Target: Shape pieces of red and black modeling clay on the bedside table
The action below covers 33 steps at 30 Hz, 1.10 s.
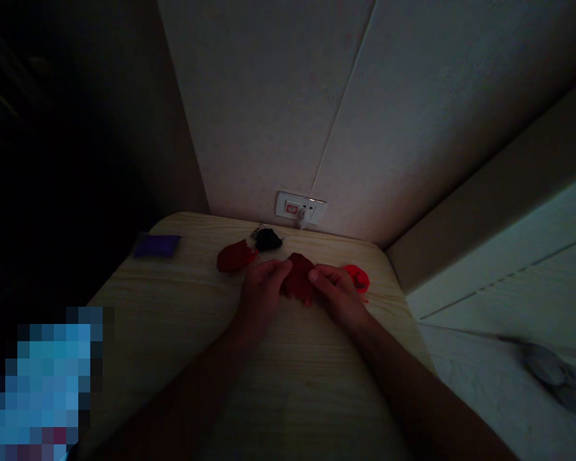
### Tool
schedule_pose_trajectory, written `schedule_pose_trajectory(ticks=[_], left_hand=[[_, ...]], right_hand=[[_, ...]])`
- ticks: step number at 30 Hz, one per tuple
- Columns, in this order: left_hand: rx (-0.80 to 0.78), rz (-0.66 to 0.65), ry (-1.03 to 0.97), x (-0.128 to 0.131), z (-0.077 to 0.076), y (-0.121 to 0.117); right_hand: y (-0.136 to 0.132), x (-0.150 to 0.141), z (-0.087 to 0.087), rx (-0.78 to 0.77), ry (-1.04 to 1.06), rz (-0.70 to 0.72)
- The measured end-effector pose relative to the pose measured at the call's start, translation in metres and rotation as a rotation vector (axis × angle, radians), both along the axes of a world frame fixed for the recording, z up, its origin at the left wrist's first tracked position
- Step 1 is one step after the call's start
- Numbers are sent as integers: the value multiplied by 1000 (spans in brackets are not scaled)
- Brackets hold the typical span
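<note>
My left hand and my right hand meet over the pale wood tabletop. Between them is a soft, flat dark red piece with a ragged lower edge. The left thumb and fingers pinch its left side, while the right ones grip the opposite side. Whether it is cloth or a clay-like stuff is too dark to tell. A second dark red piece, rounded with a torn-looking right end, lies just beyond my left hand. Partly behind my right hand is a bright red round thing with dark marks.
A black lump lies near the back edge, with something clear and shiny beside it. At the left is a purple packet. A wall socket with a plug sits behind the table. A pale cabinet-like surface borders the right.
</note>
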State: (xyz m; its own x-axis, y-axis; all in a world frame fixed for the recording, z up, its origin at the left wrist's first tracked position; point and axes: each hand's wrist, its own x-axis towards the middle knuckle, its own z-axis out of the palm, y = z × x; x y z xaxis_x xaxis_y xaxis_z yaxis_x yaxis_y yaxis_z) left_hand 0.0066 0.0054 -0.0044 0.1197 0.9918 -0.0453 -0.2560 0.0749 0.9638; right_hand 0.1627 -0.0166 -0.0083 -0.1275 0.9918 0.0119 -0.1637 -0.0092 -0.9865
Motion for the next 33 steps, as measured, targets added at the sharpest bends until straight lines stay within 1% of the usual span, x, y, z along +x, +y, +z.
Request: schedule_pose_trajectory(ticks=[1, 3, 5, 7, 9, 12, 16, 19, 21, 24, 26, 30, 33], left_hand=[[22, -3, 17, 0, 1, 0], [42, -57, 32, 1, 3, -2], [21, -138, 18, 2, 5, -4], [-22, -194, -3, 4, 6, -5], [-56, -212, -19, 5, 7, -6], [-70, -228, -39, 5, 8, -6], [-103, -226, -85, 5, 6, -5], [-127, -207, -124, 5, 3, -5], [-104, -192, -89, 5, 3, -5], [-17, -182, 11, 4, 3, -7], [28, -184, 42, 4, 3, -7], [66, -133, 37, 3, 0, -7], [52, -93, 26, 3, -1, -4]], right_hand=[[0, 0, -1, -2, 17, -13], [1, -1, -2, -3, 25, -58], [1, -1, -1, -14, 39, -118], [1, -2, 0, -47, 104, -182], [1, -3, 3, -86, 191, -224], [2, -4, 7, -115, 265, -225], [2, -6, 10, -118, 287, -204], [2, -7, 9, -104, 271, -226], [1, -6, 7, -92, 221, -247], [1, -4, 3, -59, 117, -272], [2, -2, 1, -42, 77, -291], [4, -2, -1, -61, 110, -334], [3, -4, -1, -63, 130, -338]])
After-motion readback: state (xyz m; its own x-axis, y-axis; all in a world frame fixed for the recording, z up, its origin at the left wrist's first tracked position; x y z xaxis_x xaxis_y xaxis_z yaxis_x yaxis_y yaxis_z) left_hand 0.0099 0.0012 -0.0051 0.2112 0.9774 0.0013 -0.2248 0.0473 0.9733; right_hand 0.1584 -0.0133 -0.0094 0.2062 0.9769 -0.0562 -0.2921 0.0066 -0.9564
